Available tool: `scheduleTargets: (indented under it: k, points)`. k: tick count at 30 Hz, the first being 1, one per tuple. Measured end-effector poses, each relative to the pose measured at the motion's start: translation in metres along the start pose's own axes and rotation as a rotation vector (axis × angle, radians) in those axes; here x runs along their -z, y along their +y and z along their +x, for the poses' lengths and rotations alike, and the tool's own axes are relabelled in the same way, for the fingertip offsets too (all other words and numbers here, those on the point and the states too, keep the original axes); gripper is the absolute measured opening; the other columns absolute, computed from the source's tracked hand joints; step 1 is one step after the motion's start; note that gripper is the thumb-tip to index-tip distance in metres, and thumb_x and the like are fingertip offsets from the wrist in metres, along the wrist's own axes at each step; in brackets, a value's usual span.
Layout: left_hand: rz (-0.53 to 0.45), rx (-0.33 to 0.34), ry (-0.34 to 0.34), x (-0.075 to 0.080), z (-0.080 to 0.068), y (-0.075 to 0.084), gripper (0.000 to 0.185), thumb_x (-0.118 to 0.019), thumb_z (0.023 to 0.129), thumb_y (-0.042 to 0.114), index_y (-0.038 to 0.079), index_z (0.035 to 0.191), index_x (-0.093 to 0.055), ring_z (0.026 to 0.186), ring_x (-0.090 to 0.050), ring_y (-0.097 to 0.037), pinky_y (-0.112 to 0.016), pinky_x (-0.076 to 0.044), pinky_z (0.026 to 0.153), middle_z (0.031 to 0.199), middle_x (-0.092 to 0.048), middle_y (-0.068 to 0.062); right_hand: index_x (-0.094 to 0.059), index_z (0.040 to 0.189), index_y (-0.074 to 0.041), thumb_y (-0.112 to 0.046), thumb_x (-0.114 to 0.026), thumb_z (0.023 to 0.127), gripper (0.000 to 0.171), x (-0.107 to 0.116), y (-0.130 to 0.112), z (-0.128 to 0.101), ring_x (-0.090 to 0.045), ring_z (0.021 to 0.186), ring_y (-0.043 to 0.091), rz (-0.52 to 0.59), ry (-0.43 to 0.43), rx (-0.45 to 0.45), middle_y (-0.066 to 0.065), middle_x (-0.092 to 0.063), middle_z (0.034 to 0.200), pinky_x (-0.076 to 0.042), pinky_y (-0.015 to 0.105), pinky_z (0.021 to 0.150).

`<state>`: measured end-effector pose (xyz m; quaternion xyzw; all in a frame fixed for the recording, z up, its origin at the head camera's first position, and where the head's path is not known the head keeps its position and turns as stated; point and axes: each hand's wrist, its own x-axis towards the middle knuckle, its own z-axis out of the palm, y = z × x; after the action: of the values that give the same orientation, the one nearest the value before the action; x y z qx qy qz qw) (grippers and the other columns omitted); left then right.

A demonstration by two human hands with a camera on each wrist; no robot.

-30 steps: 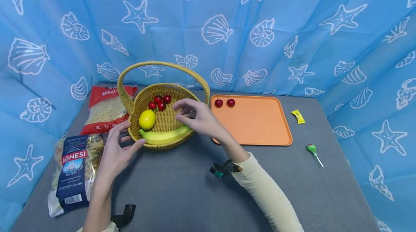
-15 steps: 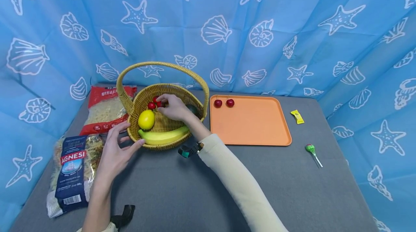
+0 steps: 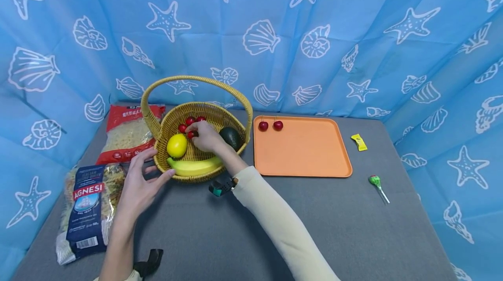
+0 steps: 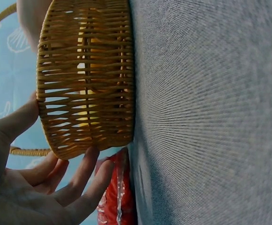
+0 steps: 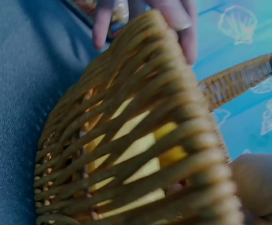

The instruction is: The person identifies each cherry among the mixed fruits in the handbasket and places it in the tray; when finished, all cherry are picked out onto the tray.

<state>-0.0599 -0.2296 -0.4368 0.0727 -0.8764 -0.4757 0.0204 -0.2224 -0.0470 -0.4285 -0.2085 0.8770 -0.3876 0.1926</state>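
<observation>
Blue cloth (image 3: 235, 64) printed with white shells and starfish hangs behind a grey tabletop (image 3: 204, 233), where a wicker basket (image 3: 214, 114) stands upright, left of centre. Its rim meets the left hand (image 3: 143, 185), whose thumb and fingers are spread, probably to steady it. Inside, the right hand (image 3: 207, 137) reaches down with bent fingers at small red cherries (image 3: 190, 121); whether it pinches one I cannot tell. A yellow lemon (image 3: 177, 145), a banana (image 3: 196, 166) along the near wall and a dark avocado (image 3: 230, 138) lie around it, perhaps settled by the curved sides. Just right, an orange tray (image 3: 302, 150) bears two more cherries (image 3: 278, 125), its raised edge likely able to stop them rolling off. Farther right lie a yellow-wrapped candy (image 3: 359, 142) and a green lollipop (image 3: 375, 180). One pasta bag (image 3: 88, 211) reads "AGNESI" above a ship emblem, its smaller print blurred; the red-ended bag (image 3: 129, 132) carries Chinese characters, too small to read surely.
</observation>
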Motion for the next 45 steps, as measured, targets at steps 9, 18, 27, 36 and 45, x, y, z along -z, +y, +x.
scheduleTargets:
  k: [9,18,27,36,45]
  points:
    - [-0.005,-0.002,-0.008,0.0,0.0,-0.001,0.081,-0.079,0.101,0.033,0.008,0.166,-0.037,0.135,-0.058,-0.054,-0.064,-0.061,0.106,0.17,-0.032,-0.027,-0.068,0.141,-0.007,-0.011,-0.067,0.107,0.035,0.02,0.002,-0.04,-0.057,0.053,0.014,0.196,0.036,0.154,0.015,-0.078,0.123,-0.04,0.018,0.05]
    - [-0.009,-0.005,-0.01,0.001,0.0,-0.002,0.081,-0.079,0.101,0.034,0.008,0.166,-0.037,0.135,-0.058,-0.053,-0.059,-0.062,0.104,0.171,-0.032,-0.026,-0.069,0.129,-0.003,-0.006,-0.079,0.098,0.032,0.046,0.013,-0.114,-0.076,0.091,0.023,0.316,0.076,0.328,0.014,-0.07,0.128,-0.064,0.02,0.075]
    - [0.003,-0.004,-0.002,0.001,0.0,-0.002,0.081,-0.079,0.101,0.035,0.009,0.165,-0.038,0.136,-0.059,-0.052,-0.057,-0.06,0.106,0.17,-0.033,-0.025,-0.07,0.135,-0.005,-0.002,-0.073,0.1,0.035,0.088,0.066,-0.175,-0.077,0.101,0.029,0.329,0.133,0.346,0.016,-0.068,0.136,-0.069,0.032,0.095]
    - [0.008,-0.008,-0.009,0.003,0.0,-0.004,0.08,-0.079,0.101,0.035,0.01,0.165,-0.038,0.137,-0.059,-0.051,-0.055,-0.06,0.107,0.17,-0.033,-0.024,-0.072,0.134,0.0,-0.007,-0.08,0.098,0.037,0.095,0.133,-0.156,-0.079,0.107,0.038,0.074,0.329,0.126,0.02,-0.074,0.133,-0.069,0.051,0.096]
    - [0.0,0.002,-0.014,0.002,0.001,-0.003,0.082,-0.079,0.101,0.038,0.011,0.166,-0.038,0.137,-0.059,-0.05,-0.032,-0.066,0.101,0.171,-0.033,-0.024,-0.073,0.131,-0.002,-0.012,-0.081,0.099,0.035,0.085,0.159,-0.131,-0.074,0.104,0.031,-0.048,0.345,0.027,0.019,-0.076,0.124,-0.066,0.05,0.094]
